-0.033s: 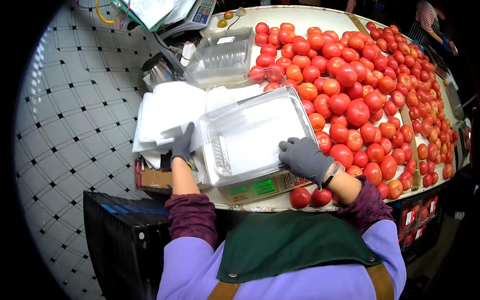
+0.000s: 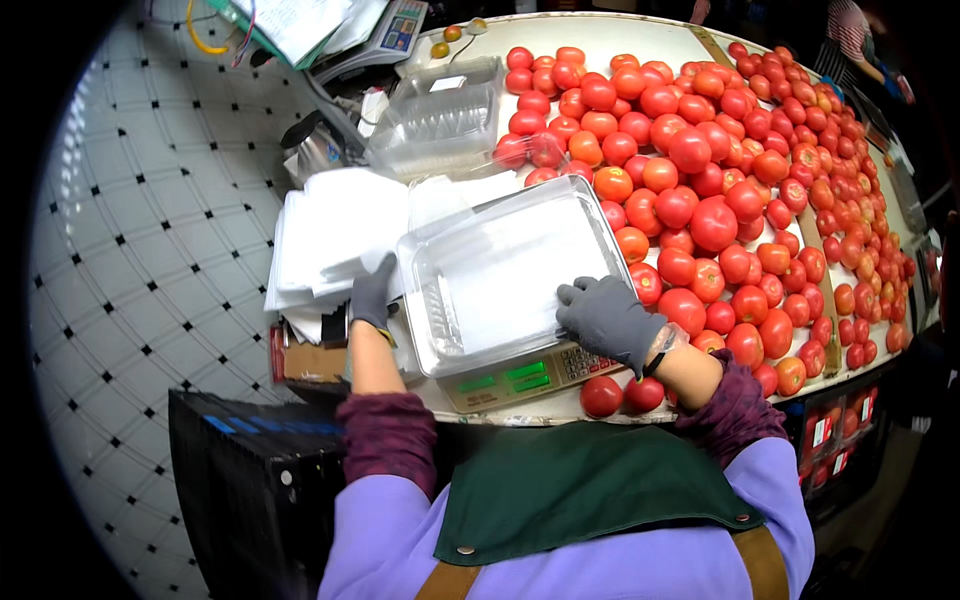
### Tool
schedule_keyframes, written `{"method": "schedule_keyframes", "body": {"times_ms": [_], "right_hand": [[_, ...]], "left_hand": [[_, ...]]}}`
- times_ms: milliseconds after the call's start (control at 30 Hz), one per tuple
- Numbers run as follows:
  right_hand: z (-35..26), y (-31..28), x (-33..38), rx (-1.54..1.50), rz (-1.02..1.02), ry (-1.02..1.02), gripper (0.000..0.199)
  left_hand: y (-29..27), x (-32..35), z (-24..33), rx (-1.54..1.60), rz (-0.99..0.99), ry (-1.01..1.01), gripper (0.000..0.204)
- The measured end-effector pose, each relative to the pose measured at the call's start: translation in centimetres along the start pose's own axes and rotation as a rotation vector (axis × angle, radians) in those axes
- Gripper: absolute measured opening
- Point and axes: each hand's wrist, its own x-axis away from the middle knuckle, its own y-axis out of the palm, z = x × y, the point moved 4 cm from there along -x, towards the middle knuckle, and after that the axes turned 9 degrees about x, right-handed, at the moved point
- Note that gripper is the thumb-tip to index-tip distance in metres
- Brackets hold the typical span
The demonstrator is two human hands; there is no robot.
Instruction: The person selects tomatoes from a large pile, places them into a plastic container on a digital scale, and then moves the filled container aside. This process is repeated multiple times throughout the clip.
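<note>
A clear plastic tray (image 2: 440,345) lined with white paper (image 2: 515,270) sits on a scale (image 2: 510,383) with a green-lit display. My right hand (image 2: 612,318), in a grey glove, is closed over the tray's near right side, its curled fingertips reaching inside. At the tray's left side is my gloved left hand (image 2: 372,297), one finger stretched out and the others partly hidden. It lies close to the stack of white paper sheets (image 2: 340,225). Two tomatoes (image 2: 622,395) lie beside the scale's right end, near the table edge.
Many red tomatoes (image 2: 690,205) spread over the table's right side. Stacked empty clear trays (image 2: 435,125) stand behind the paper, and a second scale (image 2: 395,30) is at the far left. A black crate (image 2: 260,490) stands low at left. Another person (image 2: 850,40) is at far right.
My left hand has shifted slightly right and down, nearer the tray's left side. The right hand and the tray stay almost in place.
</note>
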Motion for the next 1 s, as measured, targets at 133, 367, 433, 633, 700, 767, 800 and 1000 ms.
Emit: {"method": "schedule_keyframes", "body": {"times_ms": [133, 367, 433, 633, 700, 767, 800, 1000], "right_hand": [[-0.4, -0.6, 0.2, -0.01, 0.069, -0.044, 0.011], [-0.8, -0.2, 0.1, -0.017, 0.129, -0.015, 0.009], [-0.8, -0.3, 0.3, -0.06, 0.179, -0.024, 0.01], [-0.8, 0.3, 0.9, -0.059, 0.121, 0.056, 0.012], [-1.1, 0.1, 1.0, -0.072, 0.109, 0.055, 0.014], [-0.7, -0.7, 1.5, -0.097, 0.133, -0.001, 0.017], [0.6, -1.9, 2.1, -0.119, 0.322, -0.003, 0.017], [18.8, -3.4, 9.3, -0.099, 0.604, 0.733, 0.028]], "left_hand": [[-1.7, -3.9, 2.8, -0.041, 0.477, 0.629, 0.053], [-7.8, -0.6, 15.9, -0.836, 0.813, 0.907, 0.056], [-1.1, 3.8, 15.6, -0.421, -0.005, 0.938, 0.053], [12.4, 14.6, 12.0, -0.801, -0.672, 1.089, 0.085], [13.2, 14.5, 10.9, -0.944, -0.741, 0.967, 0.095], [13.0, 14.4, 10.9, -0.879, -0.759, 1.001, 0.093], [12.9, 14.4, 11.0, -0.861, -0.789, 0.988, 0.092], [11.2, 17.0, 14.5, -0.678, -0.555, 0.935, 0.075]]}}
